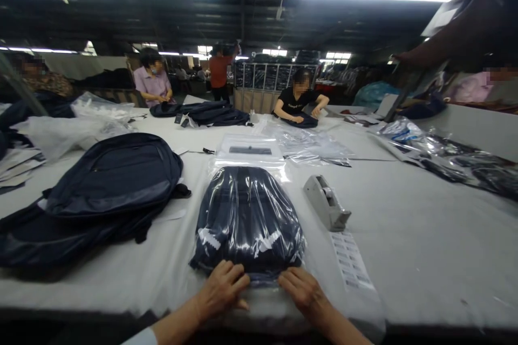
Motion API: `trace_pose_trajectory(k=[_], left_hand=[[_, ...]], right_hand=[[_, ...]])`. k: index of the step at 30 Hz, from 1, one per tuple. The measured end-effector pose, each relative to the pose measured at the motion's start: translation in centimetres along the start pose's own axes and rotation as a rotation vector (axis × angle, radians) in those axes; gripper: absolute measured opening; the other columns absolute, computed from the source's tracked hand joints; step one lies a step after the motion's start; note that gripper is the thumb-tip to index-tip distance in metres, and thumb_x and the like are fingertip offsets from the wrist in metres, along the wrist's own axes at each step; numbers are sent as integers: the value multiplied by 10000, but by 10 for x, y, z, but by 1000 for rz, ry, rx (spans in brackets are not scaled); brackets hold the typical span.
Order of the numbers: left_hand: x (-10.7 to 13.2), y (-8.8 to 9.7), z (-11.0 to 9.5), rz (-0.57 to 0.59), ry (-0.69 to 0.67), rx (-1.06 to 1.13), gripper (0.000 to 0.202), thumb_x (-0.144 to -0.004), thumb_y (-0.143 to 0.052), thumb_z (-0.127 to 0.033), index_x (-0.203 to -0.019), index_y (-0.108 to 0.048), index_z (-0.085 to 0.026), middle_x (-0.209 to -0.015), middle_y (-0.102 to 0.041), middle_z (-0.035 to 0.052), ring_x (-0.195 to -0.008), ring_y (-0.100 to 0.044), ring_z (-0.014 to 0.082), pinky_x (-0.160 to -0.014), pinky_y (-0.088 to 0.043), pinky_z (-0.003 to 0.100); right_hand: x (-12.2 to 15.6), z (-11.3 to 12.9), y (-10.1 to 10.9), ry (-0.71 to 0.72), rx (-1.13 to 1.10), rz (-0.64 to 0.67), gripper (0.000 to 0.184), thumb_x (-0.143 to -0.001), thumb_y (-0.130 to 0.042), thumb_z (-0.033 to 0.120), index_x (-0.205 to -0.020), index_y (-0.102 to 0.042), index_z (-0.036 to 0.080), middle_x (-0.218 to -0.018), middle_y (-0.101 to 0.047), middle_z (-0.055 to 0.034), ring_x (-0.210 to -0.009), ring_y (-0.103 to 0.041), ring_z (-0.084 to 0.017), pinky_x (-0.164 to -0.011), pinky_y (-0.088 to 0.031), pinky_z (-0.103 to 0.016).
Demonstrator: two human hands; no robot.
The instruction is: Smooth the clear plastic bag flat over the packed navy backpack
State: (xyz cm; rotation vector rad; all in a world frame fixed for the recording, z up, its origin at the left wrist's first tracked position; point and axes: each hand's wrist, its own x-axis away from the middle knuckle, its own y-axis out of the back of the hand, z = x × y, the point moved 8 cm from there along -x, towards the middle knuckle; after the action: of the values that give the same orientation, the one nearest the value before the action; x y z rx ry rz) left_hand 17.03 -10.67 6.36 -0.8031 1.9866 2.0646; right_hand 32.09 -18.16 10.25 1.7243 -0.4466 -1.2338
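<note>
A dark navy backpack (pixel 243 194) lies flat in front of me inside a clear plastic bag (pixel 269 170). Two white patches show on it under the shiny film. With curled fingers, my left hand (pixel 222 288) grips the bag's near edge, left of the middle. My right hand (pixel 305 290) is closed on the same edge further right. Part of the bag is hidden under my fingers. To the right of the bag stands a grey tape dispenser (pixel 324 205), and a sheet of printed labels (pixel 351 260) lies below it.
Dark backpacks (pixel 117 172) are stacked on the white table (pixel 424 248) at left. Clear plastic bags (pixel 307 143) lie beyond the wrapped one. Bagged goods (pixel 453 156) sit at far right. Across the table, one co-worker (pixel 299 99) bends over dark fabric; another (pixel 154 81) works further left.
</note>
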Motion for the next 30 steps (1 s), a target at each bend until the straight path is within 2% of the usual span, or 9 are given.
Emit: trace_pose_trajectory(k=[2,5,8,11,14,17,22,26,30], left_hand=[[-2,2,1,29,49,-44,612,-766,-536,-689,-1149,-543,-212,-1116,-548,115,-870,-502,244,-778,-392,399],[-6,0,2,46,46,-122,340,-871,-584,-397,-1166,-539,-234,-1139,-546,111,-857,-508,223,-753,-370,377],[-9,-4,-4,32,-73,-125,168,-917,-493,-168,-1060,-572,-209,-994,-592,66,-755,-489,180,-698,-351,348],[-11,-6,-3,-7,-98,-43,112,-933,-473,-180,-902,-581,-185,-808,-574,27,-712,-472,168,-672,-349,329],[-12,-7,4,-53,-15,29,199,-941,-450,-191,-772,-556,-186,-704,-534,13,-665,-456,165,-634,-337,318],[-12,-11,10,-64,65,54,270,-949,-389,-165,-726,-540,-186,-659,-521,15,-633,-456,167,-614,-334,316],[-17,-18,24,-28,184,85,272,-960,-347,-189,-774,-546,-186,-678,-572,19,-628,-520,165,-605,-373,298],[-25,-23,35,32,248,102,240,-955,-357,-188,-799,-539,-183,-678,-605,10,-619,-582,154,-569,-392,260],[-33,-24,39,101,240,92,256,-915,-405,-120,-1119,-533,-205,-693,-626,-12,-616,-615,146,-540,-405,220]], right_hand=[[-3,-1,-1,-26,-23,43,217,-927,-417,120,-858,-611,185,-715,-597,-26,-693,-533,-143,-653,-418,-265],[-5,-3,-3,-45,-40,84,228,-928,-414,108,-832,-608,180,-695,-586,-17,-674,-526,-134,-644,-408,-257],[-4,-1,-2,-26,-24,98,210,-926,-429,108,-859,-616,177,-725,-601,-22,-698,-532,-135,-663,-414,-261],[-4,2,8,28,25,58,179,-919,-452,118,-936,-622,172,-887,-640,-59,-831,-556,-159,-779,-431,-310],[-7,0,14,57,51,56,168,-908,-467,103,-945,-619,166,-910,-634,-63,-912,-552,-177,-875,-413,-358],[-11,-10,7,45,19,132,191,-917,-448,104,-854,-615,172,-747,-597,-27,-759,-539,-151,-754,-424,-305],[-13,-48,-24,-226,-235,305,218,-946,-431,209,-849,-625,187,-740,-653,-14,-695,-574,-130,-675,-414,-248],[-16,-69,-35,-407,-231,336,266,-953,-420,265,-800,-626,194,-706,-676,10,-630,-602,-112,-615,-392,-221],[-21,-78,-36,-548,-202,362,345,-929,-432,314,-664,-622,201,-601,-655,8,-554,-582,-124,-544,-339,-236]])
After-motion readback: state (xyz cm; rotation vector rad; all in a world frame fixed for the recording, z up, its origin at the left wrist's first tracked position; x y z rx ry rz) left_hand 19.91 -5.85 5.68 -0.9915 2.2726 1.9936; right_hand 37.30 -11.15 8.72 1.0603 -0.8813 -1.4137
